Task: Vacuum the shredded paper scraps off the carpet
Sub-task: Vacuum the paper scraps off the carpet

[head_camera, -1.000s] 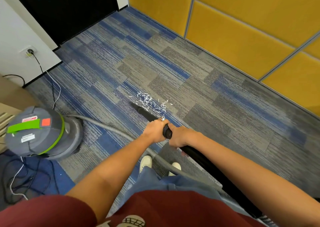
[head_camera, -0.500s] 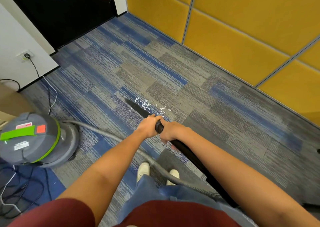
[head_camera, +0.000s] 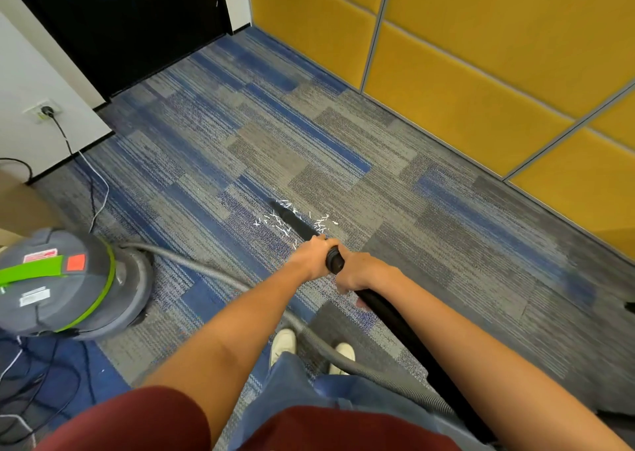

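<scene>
Left hand and right hand grip the wand, nozzle among paper scraps in the middle of the carpet; slow passes should lift them.

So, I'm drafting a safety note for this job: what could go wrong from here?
The grey hose loops right past the white shoes; a step could snag it.
The black wand lies across the paper scraps, with scraps on both sides, so a sweep may scatter some.
The power cord trails loose beside the canister vacuum.
</scene>
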Tool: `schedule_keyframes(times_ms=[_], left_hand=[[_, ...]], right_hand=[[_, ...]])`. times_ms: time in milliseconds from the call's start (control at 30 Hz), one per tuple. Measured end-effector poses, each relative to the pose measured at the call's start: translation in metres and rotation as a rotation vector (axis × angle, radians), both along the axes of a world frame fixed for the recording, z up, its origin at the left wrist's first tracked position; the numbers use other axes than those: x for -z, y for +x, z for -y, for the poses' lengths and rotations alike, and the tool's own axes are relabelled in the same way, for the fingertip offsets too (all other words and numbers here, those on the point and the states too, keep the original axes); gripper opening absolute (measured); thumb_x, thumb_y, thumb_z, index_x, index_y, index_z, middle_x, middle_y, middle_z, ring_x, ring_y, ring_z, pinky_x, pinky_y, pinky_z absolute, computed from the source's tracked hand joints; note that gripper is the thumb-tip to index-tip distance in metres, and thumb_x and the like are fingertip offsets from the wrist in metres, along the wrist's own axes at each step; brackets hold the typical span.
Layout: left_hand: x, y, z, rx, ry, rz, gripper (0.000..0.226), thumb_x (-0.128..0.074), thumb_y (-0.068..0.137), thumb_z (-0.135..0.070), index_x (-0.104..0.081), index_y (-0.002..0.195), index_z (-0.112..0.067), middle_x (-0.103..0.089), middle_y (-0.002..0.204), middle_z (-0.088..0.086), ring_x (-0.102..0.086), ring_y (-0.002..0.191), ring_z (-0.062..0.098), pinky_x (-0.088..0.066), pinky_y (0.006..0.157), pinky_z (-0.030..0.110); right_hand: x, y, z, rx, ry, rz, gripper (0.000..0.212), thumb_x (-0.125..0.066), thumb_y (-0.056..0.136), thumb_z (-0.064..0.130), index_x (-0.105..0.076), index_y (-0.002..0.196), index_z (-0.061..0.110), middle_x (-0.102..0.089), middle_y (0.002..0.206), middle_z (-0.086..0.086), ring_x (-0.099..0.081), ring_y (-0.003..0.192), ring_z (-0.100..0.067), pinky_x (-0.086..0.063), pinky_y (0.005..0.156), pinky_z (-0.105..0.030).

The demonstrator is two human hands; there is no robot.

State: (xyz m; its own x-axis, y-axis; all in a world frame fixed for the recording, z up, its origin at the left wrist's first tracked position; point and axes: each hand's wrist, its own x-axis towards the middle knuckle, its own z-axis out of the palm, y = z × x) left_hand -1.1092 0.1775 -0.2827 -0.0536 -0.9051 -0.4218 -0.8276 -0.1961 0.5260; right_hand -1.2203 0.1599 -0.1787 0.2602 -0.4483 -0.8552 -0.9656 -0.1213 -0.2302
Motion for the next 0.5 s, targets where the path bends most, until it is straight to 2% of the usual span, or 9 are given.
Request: schedule_keyframes(times_ms=[167,267,400,500], left_hand=[[0.000,-0.007,0.010,0.030,-0.001,0.006,0.036,-0.064,0.080,-0.010,-0.055,0.113,-0.021,-0.051,0.103,0.011,-0.057,0.093,0.032,-0.051,0.081,0.045],[0.000,-0.007,0.017,0.037,-0.003,-0.007,0.034,-0.064,0.079,-0.009,-0.055,0.110,-0.021,-0.052,0.102,0.011,-0.056,0.094,0.032,-0.051,0.083,0.046],[0.001,-0.002,0.023,0.012,-0.012,-0.012,0.035,-0.064,0.080,-0.008,-0.056,0.110,-0.023,-0.052,0.104,0.010,-0.057,0.094,0.031,-0.052,0.081,0.045],[0.001,0.006,0.024,-0.019,-0.038,-0.005,0.037,-0.065,0.079,-0.009,-0.056,0.112,-0.025,-0.050,0.106,0.009,-0.057,0.093,0.031,-0.052,0.081,0.045]], right_hand=[[0.004,-0.004,0.006,0.082,-0.003,-0.004,0.084,-0.052,0.088,0.002,-0.002,0.151,0.027,-0.051,0.081,-0.016,-0.058,0.054,-0.027,-0.054,0.055,-0.039],[0.005,-0.004,0.010,0.103,-0.008,-0.010,0.086,-0.053,0.089,0.003,-0.001,0.151,0.028,-0.054,0.086,-0.017,-0.057,0.049,-0.024,-0.051,0.045,-0.033],[0.001,0.001,0.015,0.094,-0.008,-0.005,0.089,-0.052,0.089,0.003,0.006,0.152,0.031,-0.055,0.087,-0.017,-0.057,0.049,-0.022,-0.052,0.048,-0.033],[-0.002,0.007,0.019,0.065,-0.016,0.008,0.087,-0.051,0.090,0.004,0.003,0.152,0.030,-0.055,0.086,-0.015,-0.056,0.048,-0.020,-0.050,0.044,-0.030]])
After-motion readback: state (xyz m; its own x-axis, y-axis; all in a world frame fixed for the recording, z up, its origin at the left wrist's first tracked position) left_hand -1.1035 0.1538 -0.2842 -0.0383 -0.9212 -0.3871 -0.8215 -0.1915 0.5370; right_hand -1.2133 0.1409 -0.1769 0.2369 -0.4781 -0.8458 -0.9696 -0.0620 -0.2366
